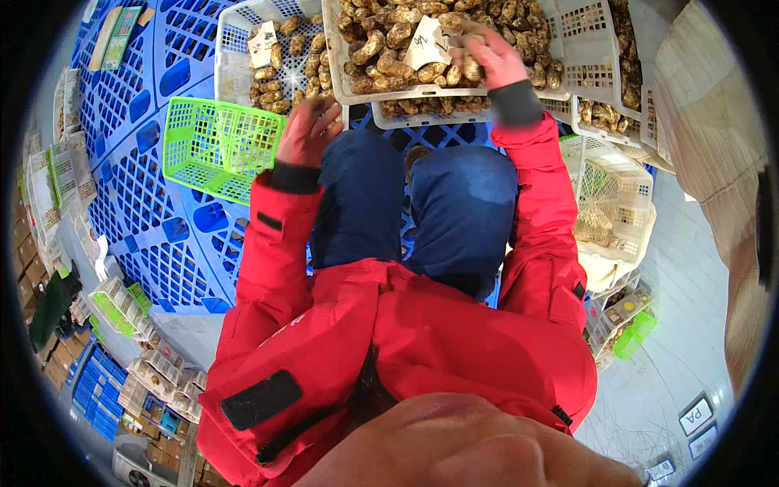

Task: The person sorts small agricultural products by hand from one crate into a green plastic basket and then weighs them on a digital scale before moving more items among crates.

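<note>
My right hand (493, 58) is over the large white crate (438, 91) at the top, which is heaped with stubby brown-and-cream mushrooms (369, 49). Its fingers are curled in on a pale mushroom (471, 68), beside a paper slip (428, 44) with handwriting. Lower and to the left, my left hand (308, 130) hangs between that crate and a bright green basket (219, 150). The left fingers are bent together; what they hold, if anything, is hidden. The green basket shows no contents.
A second white crate (231, 65) with fewer mushrooms and another paper slip (261, 45) stands at the upper left. Blue plastic pallets (174, 243) lie beneath. To the right are a white basket (625, 195) with a net bag and a beige cloth (702, 97). My knees are close below the crates.
</note>
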Demonstrator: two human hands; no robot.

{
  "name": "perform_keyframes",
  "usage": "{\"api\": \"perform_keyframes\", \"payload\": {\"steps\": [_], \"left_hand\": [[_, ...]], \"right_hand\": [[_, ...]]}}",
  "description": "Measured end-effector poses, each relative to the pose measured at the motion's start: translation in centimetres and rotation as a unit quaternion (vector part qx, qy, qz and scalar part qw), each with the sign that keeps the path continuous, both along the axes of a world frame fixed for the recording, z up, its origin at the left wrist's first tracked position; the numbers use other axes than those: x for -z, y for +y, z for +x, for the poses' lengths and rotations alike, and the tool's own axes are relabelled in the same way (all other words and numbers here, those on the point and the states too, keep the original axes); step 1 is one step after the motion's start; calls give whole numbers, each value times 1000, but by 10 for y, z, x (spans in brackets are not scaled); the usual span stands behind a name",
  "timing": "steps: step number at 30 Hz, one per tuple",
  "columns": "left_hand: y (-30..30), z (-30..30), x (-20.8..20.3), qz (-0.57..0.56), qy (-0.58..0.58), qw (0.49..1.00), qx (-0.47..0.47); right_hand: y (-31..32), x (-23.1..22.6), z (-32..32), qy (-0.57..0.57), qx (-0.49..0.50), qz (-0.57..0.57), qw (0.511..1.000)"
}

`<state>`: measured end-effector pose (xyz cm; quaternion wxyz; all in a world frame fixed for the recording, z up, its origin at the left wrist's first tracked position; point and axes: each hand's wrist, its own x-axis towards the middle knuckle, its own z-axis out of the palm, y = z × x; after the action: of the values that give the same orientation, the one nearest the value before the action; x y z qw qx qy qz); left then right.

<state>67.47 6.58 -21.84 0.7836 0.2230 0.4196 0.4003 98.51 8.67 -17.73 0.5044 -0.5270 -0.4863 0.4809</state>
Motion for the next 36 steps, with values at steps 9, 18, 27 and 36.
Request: {"api": "perform_keyframes", "payload": {"steps": [9,18,27,36], "left_hand": [[43,86,4,64,-183,975,106],[35,66,-8,-37,-298,953,48],[28,74,4,-51,-207,974,82],[2,-43,-1,-87,-110,990,12]], "right_hand": [[55,12,20,-489,42,148,859],[59,62,38,-43,-55,46,996],[27,31,-4,-109,-97,46,988],[65,83,111,-497,34,-36,866]]}}
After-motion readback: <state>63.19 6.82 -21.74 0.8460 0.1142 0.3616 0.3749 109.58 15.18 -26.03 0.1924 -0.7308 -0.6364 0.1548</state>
